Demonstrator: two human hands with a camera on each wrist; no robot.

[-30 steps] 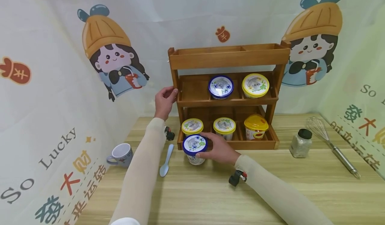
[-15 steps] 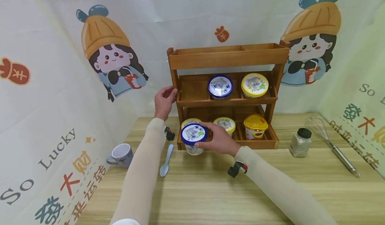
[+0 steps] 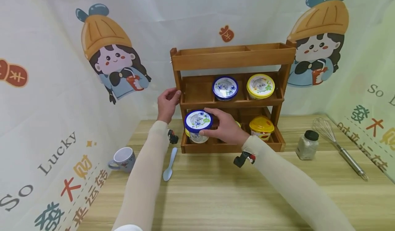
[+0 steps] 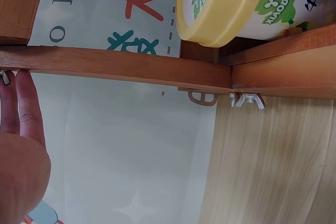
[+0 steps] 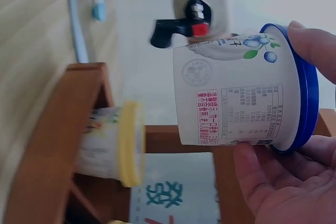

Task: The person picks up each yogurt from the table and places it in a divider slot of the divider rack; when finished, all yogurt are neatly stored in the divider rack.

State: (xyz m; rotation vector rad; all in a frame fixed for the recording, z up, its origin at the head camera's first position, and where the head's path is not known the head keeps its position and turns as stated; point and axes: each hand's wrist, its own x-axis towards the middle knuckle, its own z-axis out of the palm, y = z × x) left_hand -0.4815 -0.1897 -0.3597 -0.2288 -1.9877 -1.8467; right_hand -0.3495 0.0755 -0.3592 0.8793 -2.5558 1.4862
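Observation:
My right hand (image 3: 226, 126) grips a white tub with a blue lid (image 3: 198, 120), thumb on one side and fingers on the other. In the head view the tub hangs before the lower left part of a brown wooden rack (image 3: 234, 61). The right wrist view shows its printed side (image 5: 236, 95) up close. Behind it, a yellow-lidded tub (image 5: 107, 142) stands in the lower tier. My left hand (image 3: 167, 104) touches the rack's left upright with its fingertips; in the left wrist view two fingers (image 4: 30, 106) lie straight against the wood.
A blue-lidded tub (image 3: 225, 88) and a yellow-lidded tub (image 3: 260, 86) occupy the middle tier. An orange-yellow domed cup (image 3: 261, 127) sits lower right. On the table are a mug (image 3: 124, 159), a pale blue spoon (image 3: 170, 164), a black-capped jar (image 3: 307, 145) and a whisk (image 3: 340, 148).
The blue-lidded tub has risen in my right hand from near the table in front of the rack to about the height of the lower tier's top. My left hand stays at the upright.

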